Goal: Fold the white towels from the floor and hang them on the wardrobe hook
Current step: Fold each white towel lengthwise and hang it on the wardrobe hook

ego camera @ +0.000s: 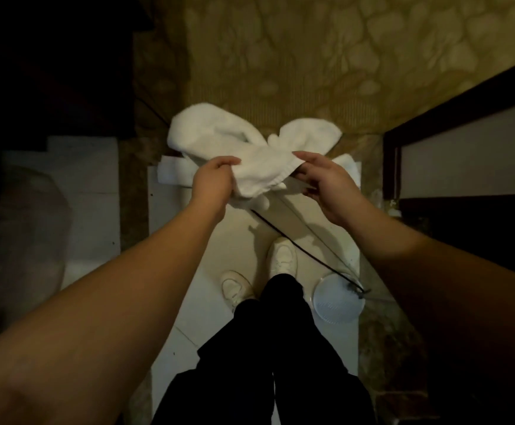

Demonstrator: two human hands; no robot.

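I hold a white towel point(259, 170) up in front of me, above the floor. My left hand point(211, 180) grips its near left edge, fingers curled into the cloth. My right hand point(323, 182) pinches the right corner between thumb and fingertips. The far part of the towel bunches up at the left point(201, 130). A second white towel point(308, 133) lies crumpled on the floor beyond, at the edge of the patterned carpet. No wardrobe hook shows in the head view.
A patterned brown carpet point(342, 56) fills the far floor. A dark-framed panel point(465, 148) stands at the right. A black cable point(299, 250) runs over the white tiles to a round white device point(336, 302) beside my shoes. A clear plastic bag point(14, 240) sits at the left.
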